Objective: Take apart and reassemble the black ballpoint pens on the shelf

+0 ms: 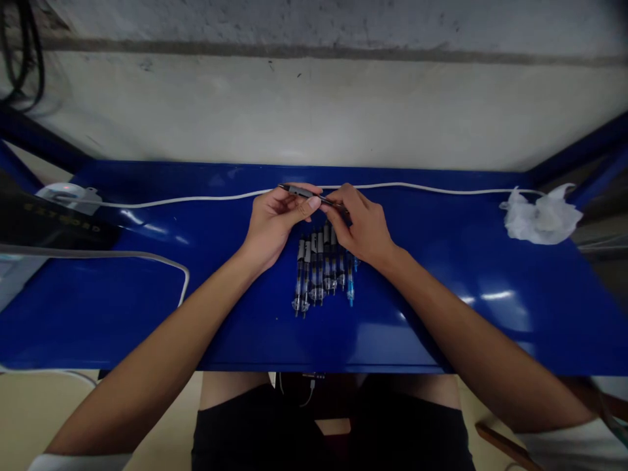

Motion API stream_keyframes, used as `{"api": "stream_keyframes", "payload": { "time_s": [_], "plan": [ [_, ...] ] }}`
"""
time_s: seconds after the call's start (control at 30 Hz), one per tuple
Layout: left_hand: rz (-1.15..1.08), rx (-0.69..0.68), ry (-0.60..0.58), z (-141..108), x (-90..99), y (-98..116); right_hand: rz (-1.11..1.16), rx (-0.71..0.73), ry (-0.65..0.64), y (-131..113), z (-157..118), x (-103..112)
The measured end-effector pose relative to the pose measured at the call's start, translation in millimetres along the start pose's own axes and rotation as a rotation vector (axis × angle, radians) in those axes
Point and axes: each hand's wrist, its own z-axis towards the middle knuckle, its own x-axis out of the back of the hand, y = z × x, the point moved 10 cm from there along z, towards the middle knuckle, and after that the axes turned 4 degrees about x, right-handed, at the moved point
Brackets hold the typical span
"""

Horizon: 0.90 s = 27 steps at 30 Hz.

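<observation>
Between both hands, above the blue table, is a pen (300, 191) with a dark tip and a grey grip. The fingers and thumb of my left hand (275, 226) pinch its grip end, tip pointing left. Closed round the pen's other end is my right hand (363, 226), whose fingers hide much of that part. Just below the hands several clear-barrelled pens (314, 275) with dark grey grips lie side by side, grips toward the wall. One light blue pen (350, 284) lies at the right of this row, partly under my right hand.
Across the back of the blue table (441, 314) runs a white cable (206, 198). Crumpled white plastic (542, 216) sits at the right end. At the left are a black box (53, 216) and a white device (69, 195) with a red light. A pale wall (314, 118) stands behind.
</observation>
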Motion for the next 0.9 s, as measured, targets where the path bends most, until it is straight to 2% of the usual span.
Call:
{"api": "stream_keyframes", "payload": {
  "time_s": [0.1, 0.27, 0.4, 0.73, 0.9],
  "plan": [
    [0.029, -0.013, 0.005, -0.5, 1.0, 1.7, -0.005, 0.009, -0.028, -0.8, 0.5, -3.0],
    [0.073, -0.032, 0.014, -1.4, 4.2, 3.0, 0.021, -0.071, -0.054, 6.1, -0.3, -6.1],
    [0.095, -0.046, -0.001, -1.0, 3.9, 3.5, 0.012, -0.049, -0.081, 3.5, 0.4, -7.2],
    [0.083, -0.042, -0.029, 1.4, 4.3, 2.9, -0.015, -0.012, -0.062, 1.6, 0.5, -5.9],
    [0.068, -0.044, -0.034, 2.0, 4.9, 2.6, 0.010, -0.048, -0.034, 5.3, -0.2, -4.0]
  ]
}}
